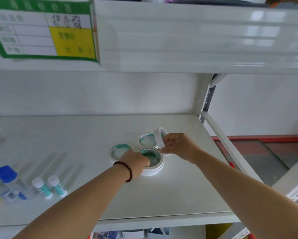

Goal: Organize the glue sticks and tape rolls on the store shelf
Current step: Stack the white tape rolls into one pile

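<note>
Several white tape rolls with green cores lie flat on the white shelf (93, 135) near its right side. My left hand (136, 163) grips the near stack of tape rolls (153, 167), fingers over its left rim. Beside it lie a left tape roll (118, 150) and a far tape roll (147, 139). My right hand (177, 146) holds another tape roll (159, 138) upright on edge, just above the far one. Two small white glue sticks with green labels (49, 187) lie at the shelf's front left.
Blue-capped glue bottles (4, 183) lie at the far left edge. An upper shelf (196, 40) carries a green and yellow price label (42, 30). A metal upright (207, 99) bounds the right side. A red-edged surface (265, 150) lies beyond it.
</note>
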